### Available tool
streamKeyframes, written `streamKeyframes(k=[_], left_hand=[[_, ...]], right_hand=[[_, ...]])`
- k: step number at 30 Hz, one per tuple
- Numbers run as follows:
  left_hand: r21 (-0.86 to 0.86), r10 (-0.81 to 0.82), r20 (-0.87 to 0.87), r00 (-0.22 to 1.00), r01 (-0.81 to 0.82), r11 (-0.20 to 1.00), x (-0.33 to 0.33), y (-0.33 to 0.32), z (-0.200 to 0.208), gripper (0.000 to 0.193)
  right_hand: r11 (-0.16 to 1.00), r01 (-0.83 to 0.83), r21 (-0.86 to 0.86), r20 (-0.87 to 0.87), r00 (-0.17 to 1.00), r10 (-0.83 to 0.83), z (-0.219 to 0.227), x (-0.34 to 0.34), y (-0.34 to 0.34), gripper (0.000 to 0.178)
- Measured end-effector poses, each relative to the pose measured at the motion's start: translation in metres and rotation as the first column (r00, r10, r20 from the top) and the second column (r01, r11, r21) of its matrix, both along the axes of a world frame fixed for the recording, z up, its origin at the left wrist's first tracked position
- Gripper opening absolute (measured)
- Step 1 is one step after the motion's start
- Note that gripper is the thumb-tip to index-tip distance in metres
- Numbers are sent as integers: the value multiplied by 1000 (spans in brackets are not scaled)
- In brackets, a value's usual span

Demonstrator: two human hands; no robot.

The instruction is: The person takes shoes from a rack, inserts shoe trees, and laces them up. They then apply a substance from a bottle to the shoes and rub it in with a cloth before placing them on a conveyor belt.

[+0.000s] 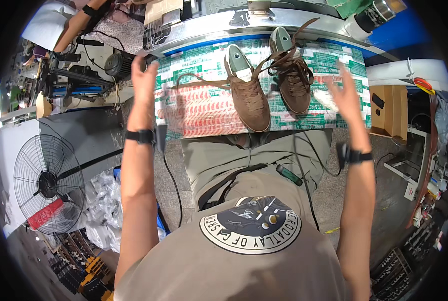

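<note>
A table (204, 113) with shoes (251, 104) stands between fan (47, 184) and carton (392, 113).

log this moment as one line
left hand: open, by left edge of tabletop; right hand: open, near white item, contact unclear; brown shoes: side by side on tabletop

"Report, please."

"I find the left sneaker (252, 104) and the right sneaker (295, 91) both brown, low-cut and upright on the patterned tabletop (204, 118), toes towards me, grey-green insoles (239, 60) showing."

"Laces (254, 97)?"

"Threaded on both. On the left, I note one end trailing leftward; on the right, loose loops bunched on top."

"Position?"

"Left toe at the near edge; right sneaker just beside it, set farther back."
</note>
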State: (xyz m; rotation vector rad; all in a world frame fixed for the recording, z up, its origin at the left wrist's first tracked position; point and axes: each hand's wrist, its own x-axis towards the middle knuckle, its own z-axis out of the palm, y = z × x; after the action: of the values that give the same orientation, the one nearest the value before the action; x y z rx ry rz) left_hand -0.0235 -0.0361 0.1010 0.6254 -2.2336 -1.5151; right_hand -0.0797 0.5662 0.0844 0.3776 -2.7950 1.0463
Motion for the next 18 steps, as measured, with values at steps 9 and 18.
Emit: streamKeyframes(k=[9,18], left_hand=[[-393,-529,204,824,564,726,21,191,1,79],[353,-754,123,646,681,641,15,167,-30,11]], right_hand=[[942,134,308,-19,991,-135,-40,52,-2,43],[927,266,265,-229,951,-207,-64,94,-1,46]])
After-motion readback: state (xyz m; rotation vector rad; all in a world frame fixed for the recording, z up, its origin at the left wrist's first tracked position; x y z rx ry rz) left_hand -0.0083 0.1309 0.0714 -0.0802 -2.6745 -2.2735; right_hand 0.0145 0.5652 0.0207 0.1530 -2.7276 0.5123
